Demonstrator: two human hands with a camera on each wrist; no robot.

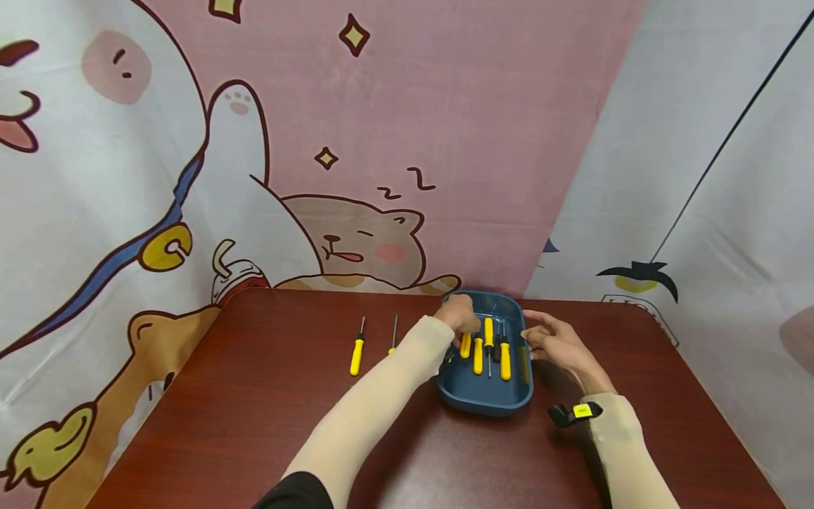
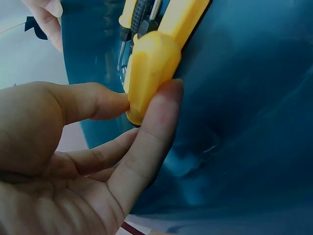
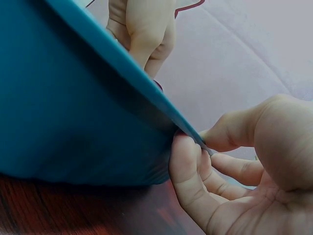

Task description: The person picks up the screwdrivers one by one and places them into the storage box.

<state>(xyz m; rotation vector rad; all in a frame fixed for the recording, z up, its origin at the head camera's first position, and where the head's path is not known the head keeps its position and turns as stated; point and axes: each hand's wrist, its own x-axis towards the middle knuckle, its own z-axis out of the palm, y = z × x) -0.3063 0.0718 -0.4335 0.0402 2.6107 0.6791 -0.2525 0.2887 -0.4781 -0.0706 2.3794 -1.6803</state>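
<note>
A blue plastic tray (image 1: 485,403) on the table holds several screwdrivers with yellow-and-black handles. My left hand (image 1: 459,315) reaches inside, at the tray's left side. In the left wrist view its thumb and fingers pinch the yellow handle end of a screwdriver (image 2: 152,68), whose shaft is hidden. Other screwdrivers (image 1: 505,360) lie beside it. At the tray's right side, my right hand (image 1: 559,348) pinches the rim between thumb and fingers, clearest in the right wrist view.
Left of the tray, a yellow-handled screwdriver (image 1: 357,355) lies on the dark red-brown table (image 1: 254,410). Another screwdriver (image 1: 393,335) lies nearby, partly hidden behind my left sleeve. A cartoon-printed cloth (image 1: 483,141) hangs behind the table's back edge.
</note>
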